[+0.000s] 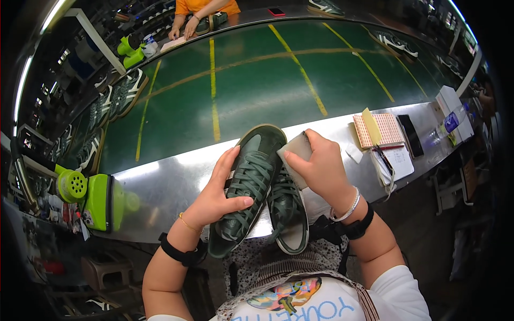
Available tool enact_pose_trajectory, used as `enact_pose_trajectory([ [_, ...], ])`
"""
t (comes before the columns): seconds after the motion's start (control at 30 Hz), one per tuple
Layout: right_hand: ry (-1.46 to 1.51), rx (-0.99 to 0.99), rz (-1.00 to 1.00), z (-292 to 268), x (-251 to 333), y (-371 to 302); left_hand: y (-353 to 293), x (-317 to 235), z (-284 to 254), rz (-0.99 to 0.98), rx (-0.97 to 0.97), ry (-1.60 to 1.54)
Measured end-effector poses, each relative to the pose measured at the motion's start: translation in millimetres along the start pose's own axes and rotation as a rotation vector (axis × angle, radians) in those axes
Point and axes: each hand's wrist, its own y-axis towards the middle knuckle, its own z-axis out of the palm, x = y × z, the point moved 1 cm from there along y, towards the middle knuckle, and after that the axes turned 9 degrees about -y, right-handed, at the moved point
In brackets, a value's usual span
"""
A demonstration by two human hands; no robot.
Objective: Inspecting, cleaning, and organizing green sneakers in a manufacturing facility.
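A dark green lace-up sneaker (pixel 250 182) is tilted up in front of me, toe pointing away, above the edge of the steel worktop. My left hand (pixel 217 195) grips it from its left side, thumb across the laces. In my right hand (pixel 324 166) is a pale grey sponge block (pixel 297 155), pinched between thumb and fingers. The sponge sits beside the toe on the right; whether it touches the shoe I cannot tell. A matching second sneaker (pixel 286 206) leans close along the first one's right side, partly covered by it.
Beyond the steel worktop (pixel 160 184) runs a green conveyor belt (pixel 246 91) with yellow lines. Sneakers (pixel 128 91) stand at its left. A lime-green device (pixel 97 202) is left; a notebook (pixel 399 167), phone (pixel 410 135) and bottle (pixel 452 122) lie right. A person in orange (pixel 209 8) works opposite.
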Motion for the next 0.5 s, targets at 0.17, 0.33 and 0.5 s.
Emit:
enact_pose_trajectory([
  [0.17,-0.149,-0.107,-0.257,0.5,4.6,2.9,-0.5,-0.5,-1.0,0.019,-0.005,0.062],
  [0.33,-0.359,-0.148,-0.504,-9.9,6.5,8.2,-0.6,-4.7,-2.5,-0.009,-0.008,0.04],
  [0.5,-0.42,-0.213,-0.744,-4.0,0.9,15.0,0.0,-2.9,-2.3,0.02,-0.017,0.042],
])
